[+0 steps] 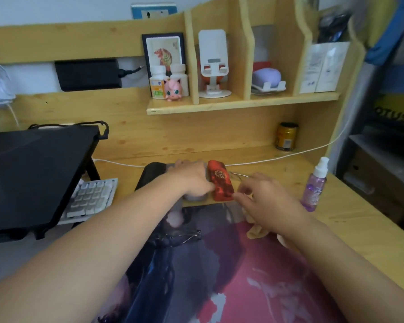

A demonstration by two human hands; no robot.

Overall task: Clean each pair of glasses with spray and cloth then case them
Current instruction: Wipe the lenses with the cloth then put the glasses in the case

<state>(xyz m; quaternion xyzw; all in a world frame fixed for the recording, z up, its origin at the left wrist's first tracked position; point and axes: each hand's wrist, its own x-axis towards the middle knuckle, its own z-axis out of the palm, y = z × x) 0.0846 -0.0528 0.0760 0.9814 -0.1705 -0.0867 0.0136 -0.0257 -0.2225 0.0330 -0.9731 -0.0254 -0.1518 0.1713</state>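
While both hands flank the red glasses case, left hand fingers touching it, right hand fingers loosely curled.

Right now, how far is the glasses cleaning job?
Done: cannot tell. In hand: the left hand and right hand touch the red case. Left: dark glasses lie uncased on the mat; spray bottle and cloth wait nearby.

Far right, a dark panel beside the desk shows pale capitals, "OTUS", its first letter cut off by the shelf side. The red case carries a round emblem, too blurred to read. Printing on the spray bottle, the can, the pill bottle and the white boxes stays illegible.
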